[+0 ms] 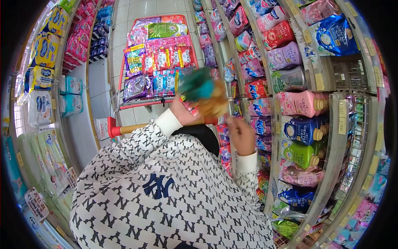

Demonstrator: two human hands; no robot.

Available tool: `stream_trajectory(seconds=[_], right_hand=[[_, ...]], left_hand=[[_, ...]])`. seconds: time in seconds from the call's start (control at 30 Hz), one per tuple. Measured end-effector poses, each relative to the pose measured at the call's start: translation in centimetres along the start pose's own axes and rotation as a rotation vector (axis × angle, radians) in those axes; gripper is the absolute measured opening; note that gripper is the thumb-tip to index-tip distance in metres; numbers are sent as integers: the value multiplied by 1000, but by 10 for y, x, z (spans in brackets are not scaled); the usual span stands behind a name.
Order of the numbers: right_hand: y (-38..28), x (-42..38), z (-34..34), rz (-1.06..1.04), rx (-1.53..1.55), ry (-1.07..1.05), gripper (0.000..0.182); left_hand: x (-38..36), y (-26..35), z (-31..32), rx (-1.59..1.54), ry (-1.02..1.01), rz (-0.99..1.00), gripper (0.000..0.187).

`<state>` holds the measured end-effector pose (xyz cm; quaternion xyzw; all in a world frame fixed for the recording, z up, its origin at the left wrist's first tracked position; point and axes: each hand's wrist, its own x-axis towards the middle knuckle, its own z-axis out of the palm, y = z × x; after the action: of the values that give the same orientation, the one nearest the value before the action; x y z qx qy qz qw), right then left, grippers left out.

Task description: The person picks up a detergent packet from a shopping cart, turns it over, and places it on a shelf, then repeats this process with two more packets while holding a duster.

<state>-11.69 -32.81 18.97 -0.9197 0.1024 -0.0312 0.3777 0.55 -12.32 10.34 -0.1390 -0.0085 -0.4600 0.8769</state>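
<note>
My left hand [184, 113] is closed on a motion-blurred teal and golden-brown packet [203, 92], held above the near end of a shopping cart. Its print and exact kind are smeared. To the right of the packet is my right hand [241, 135], its fingers curled together; I cannot make out whether something small is between them. Just beyond the packet, the red-framed cart [121, 81] carries rows of pouches, among them red Downy packs [163, 59], blue Downy packs [165, 81] and a Rinso pack [134, 61].
The cart's handle bar [133, 129] crosses in front of my body. Close on the right, shelves hold Gentle Gen bottles [296, 103] and Killit-like pink pouches [257, 89]. Tissue and diaper packs [41, 79] line the left shelves. Tiled floor [134, 9] runs ahead.
</note>
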Motion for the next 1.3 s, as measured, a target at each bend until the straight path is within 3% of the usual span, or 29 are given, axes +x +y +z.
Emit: stream_trajectory(seconds=[0.07,0.13,0.17,0.2,0.23,0.27,0.33,0.37,0.4,0.5,0.6,0.7,0.83,0.93,1.03,1.17,1.2,1.3], right_hand=[[12,5,-10,137,-8,88,20],[1,7,-21,259,-1,170,20],[-2,4,-17,150,41,131,20],[-7,-5,-8,44,82,95,20],[-10,-12,1,-59,122,62,20],[-12,-15,9,-167,71,-17,22],[5,-9,17,-67,71,53,21],[17,-4,23,-14,72,85,21],[22,7,25,121,59,157,22],[20,24,32,163,389,318,25],[10,36,46,-94,392,299,29],[0,39,43,213,637,-60,31],[-1,39,53,141,638,7,25],[1,39,42,211,517,-46,18],[-17,38,22,149,563,41,13],[-41,34,14,77,542,69,11],[-50,34,23,56,627,51,13],[-64,21,49,82,750,-112,13]], left_hand=[[2,-4,27,-60,309,84,54],[0,-4,25,-80,295,89,55],[0,-3,23,-86,286,87,55],[-7,1,2,2,121,79,55],[-8,-2,21,-29,342,36,52],[2,-9,-8,-2,-24,54,57],[2,-5,31,12,100,-92,57],[-4,-7,24,-137,391,32,55],[-2,-8,20,-52,367,21,55],[-1,-13,17,-24,346,-43,53],[1,-18,24,104,417,-103,49],[-3,-15,2,117,372,-195,44],[-6,-17,4,-30,363,-216,42],[-2,-18,3,123,383,-216,47],[7,-18,3,228,613,-59,52],[7,-20,5,366,620,10,62],[8,-23,-2,419,575,12,74],[7,-29,16,368,234,71,75]])
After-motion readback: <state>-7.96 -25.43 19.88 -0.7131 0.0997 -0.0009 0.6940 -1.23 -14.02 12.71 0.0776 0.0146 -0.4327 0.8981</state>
